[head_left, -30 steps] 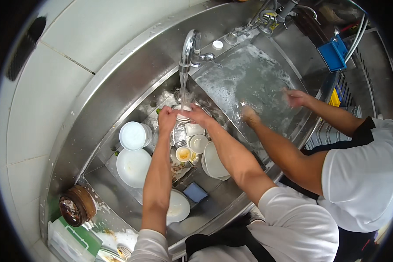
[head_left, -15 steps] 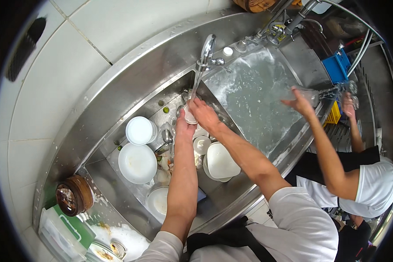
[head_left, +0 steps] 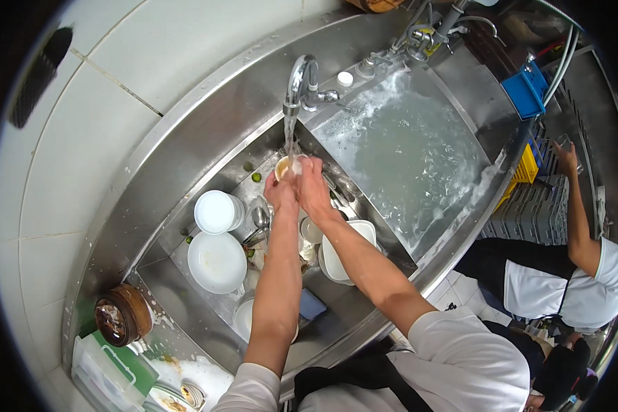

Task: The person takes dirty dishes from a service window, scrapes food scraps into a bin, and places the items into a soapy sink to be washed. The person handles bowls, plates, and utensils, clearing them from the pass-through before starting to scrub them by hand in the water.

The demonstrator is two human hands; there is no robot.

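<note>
A steel sink fills the middle of the view, with a right basin full of foamy water and a left basin crowded with dishes. In the left basin a white plate lies near the left wall, a white bowl sits just beyond it, and a deeper white dish rests to the right under the right forearm. A tap on the far rim runs water down onto a small cup, held at the far end of the left basin. The left hand and right hand meet around the cup, fingers curled closed on it from both sides. A brown round pot stands on the near left counter. At far right another person's hand reaches toward grey racks.
</note>
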